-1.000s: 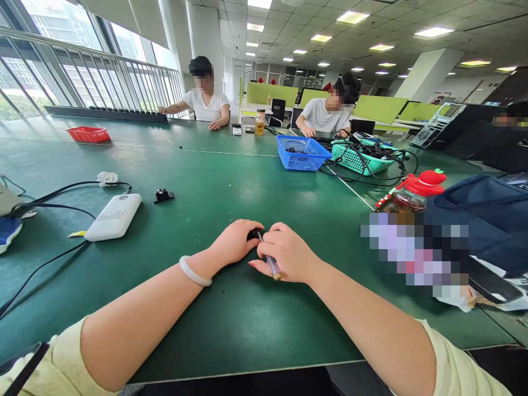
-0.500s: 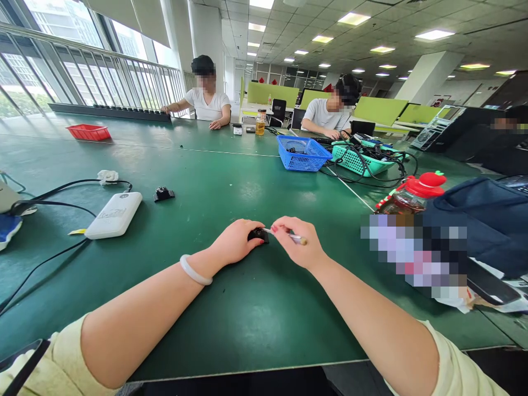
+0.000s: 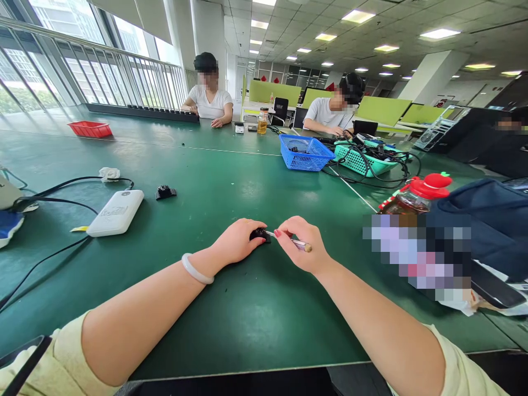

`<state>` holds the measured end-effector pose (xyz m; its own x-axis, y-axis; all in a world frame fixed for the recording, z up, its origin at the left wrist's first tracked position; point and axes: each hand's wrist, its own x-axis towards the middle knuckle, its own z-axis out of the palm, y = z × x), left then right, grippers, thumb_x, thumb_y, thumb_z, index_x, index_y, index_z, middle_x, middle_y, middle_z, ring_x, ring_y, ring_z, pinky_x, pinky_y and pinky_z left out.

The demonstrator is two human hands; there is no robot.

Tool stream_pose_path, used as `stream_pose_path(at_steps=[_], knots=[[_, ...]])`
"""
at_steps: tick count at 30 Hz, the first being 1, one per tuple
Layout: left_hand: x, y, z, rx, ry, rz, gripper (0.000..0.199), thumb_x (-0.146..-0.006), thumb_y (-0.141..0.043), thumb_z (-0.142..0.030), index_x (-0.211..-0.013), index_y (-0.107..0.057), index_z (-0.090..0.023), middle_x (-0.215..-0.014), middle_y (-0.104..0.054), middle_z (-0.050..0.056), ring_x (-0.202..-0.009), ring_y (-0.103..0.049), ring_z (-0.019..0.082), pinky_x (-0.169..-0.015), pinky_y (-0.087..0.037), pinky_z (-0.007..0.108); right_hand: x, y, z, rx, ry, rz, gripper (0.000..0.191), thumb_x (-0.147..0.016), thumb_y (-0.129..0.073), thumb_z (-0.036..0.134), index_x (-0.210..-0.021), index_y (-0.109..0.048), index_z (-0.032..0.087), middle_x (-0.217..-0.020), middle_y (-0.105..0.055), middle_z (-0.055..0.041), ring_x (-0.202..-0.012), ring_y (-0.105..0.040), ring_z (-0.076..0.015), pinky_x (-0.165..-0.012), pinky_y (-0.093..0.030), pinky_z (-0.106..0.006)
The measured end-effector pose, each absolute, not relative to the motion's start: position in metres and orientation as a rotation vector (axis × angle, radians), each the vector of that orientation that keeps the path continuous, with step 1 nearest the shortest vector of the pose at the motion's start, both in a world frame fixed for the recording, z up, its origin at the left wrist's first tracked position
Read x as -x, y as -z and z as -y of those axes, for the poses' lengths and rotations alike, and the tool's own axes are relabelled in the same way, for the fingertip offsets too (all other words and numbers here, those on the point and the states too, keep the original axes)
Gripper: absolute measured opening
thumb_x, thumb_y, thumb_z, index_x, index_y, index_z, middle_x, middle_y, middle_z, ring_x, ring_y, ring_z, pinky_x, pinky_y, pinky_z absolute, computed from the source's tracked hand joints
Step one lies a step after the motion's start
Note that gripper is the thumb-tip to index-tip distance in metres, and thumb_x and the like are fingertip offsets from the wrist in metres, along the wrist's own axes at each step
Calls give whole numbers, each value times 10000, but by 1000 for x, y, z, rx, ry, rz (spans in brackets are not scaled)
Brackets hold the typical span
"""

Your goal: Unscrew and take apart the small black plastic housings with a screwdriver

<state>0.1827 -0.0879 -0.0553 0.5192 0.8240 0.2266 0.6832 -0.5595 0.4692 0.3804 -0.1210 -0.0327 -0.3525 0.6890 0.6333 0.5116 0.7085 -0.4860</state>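
On the green table, my left hand (image 3: 237, 241) is closed around a small black part (image 3: 259, 235), thumb on its near side and fingers on its far side. My right hand (image 3: 300, 242) pinches a thin pen-like tool (image 3: 299, 243) with a pale end. The tool's tip points left and meets the black part or lies right at it; the exact contact is too small to tell. A second black part (image 3: 165, 192) lies farther off, to the left of my hands.
A white power bank (image 3: 116, 213) with black cables lies left. Beyond are a red tray (image 3: 89, 129), a blue basket (image 3: 306, 153) and a green basket (image 3: 358, 159) with cables. A red-lidded bottle (image 3: 427, 187) and dark bag (image 3: 487, 220) stand right. Two people sit opposite.
The right hand and tool have shifted slightly, the tool's pale end now a little lower and farther right. Across the table, the long black strip and one person's hand have moved right.
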Motion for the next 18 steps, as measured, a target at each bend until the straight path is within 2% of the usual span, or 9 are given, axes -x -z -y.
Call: stream_pose_path(at_steps=[7, 13, 18], knots=[[-184, 55, 87, -2438, -613, -1262, 337, -901, -556, -247, -1216, -662, -185, -1223, -701, 74, -1142, -623, 259, -1030, -478, 407, -373, 34, 123, 771, -57, 2275, 219, -898, -523, 237, -681, -498, 224, -597, -594, 32, -549, -446, -122, -732, -421, -329], [-184, 56, 86, -2455, -622, -1250, 380, -879, -527, -196, -1237, -655, -192, -1223, -702, 73, -1139, -625, 255, -1028, -484, 416, -362, 47, 121, 644, 210, 2467, 193, -897, -559, 307, -726, -550, 217, -642, -590, 2, -596, -466, -148, -753, -421, -349], [-183, 59, 87, -2433, -626, -1285, 423, -887, -550, -241, -1300, -616, -178, -1199, -701, 97, -1124, -629, 265, -1004, -497, 415, -365, 44, 121, 631, 172, 2407, 174, -894, -572, 297, -741, -552, 218, -624, -594, 9, -586, -467, -145, -761, -438, -351]])
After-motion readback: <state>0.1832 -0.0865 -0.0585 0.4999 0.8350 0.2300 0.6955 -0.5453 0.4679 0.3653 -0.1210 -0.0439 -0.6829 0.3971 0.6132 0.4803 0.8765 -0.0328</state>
